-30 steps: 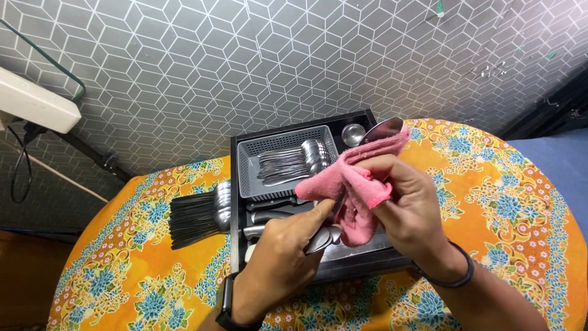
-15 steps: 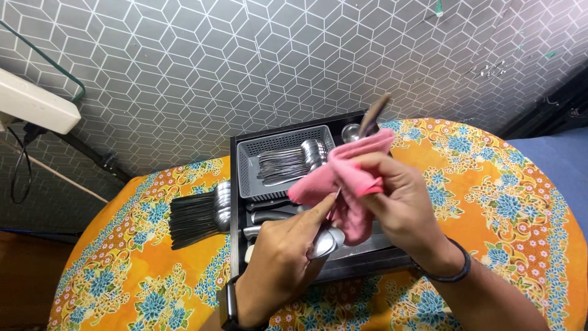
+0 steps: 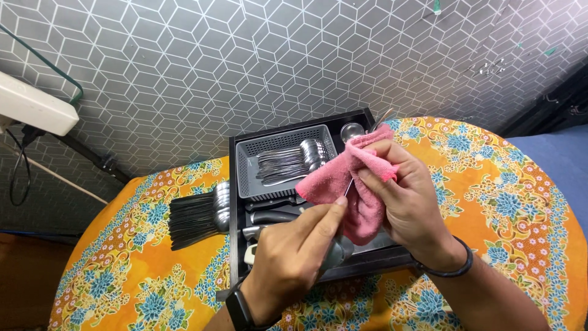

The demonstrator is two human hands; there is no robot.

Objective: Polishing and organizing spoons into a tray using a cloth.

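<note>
My right hand (image 3: 401,199) grips a pink cloth (image 3: 349,184) wrapped around a metal spoon (image 3: 381,119); only the spoon's tip sticks out above the cloth. My left hand (image 3: 294,257) pinches the spoon's handle end from below and also holds a few other metal utensils against the palm. Both hands hover over a black tray (image 3: 236,184). Inside the tray, a grey slotted basket (image 3: 248,162) holds several spoons (image 3: 288,162).
Dark-handled knives (image 3: 269,214) lie in the tray below the basket. A bundle of black-handled cutlery (image 3: 196,214) rests on the orange floral tablecloth (image 3: 502,202) left of the tray. A small metal ladle bowl (image 3: 352,130) sits at the tray's far corner. Grey hexagon-tiled floor lies beyond.
The spoon has slid down into the cloth, so less of its bowl shows. My right hand shifted its grip on the cloth; my left hand stayed at the handle.
</note>
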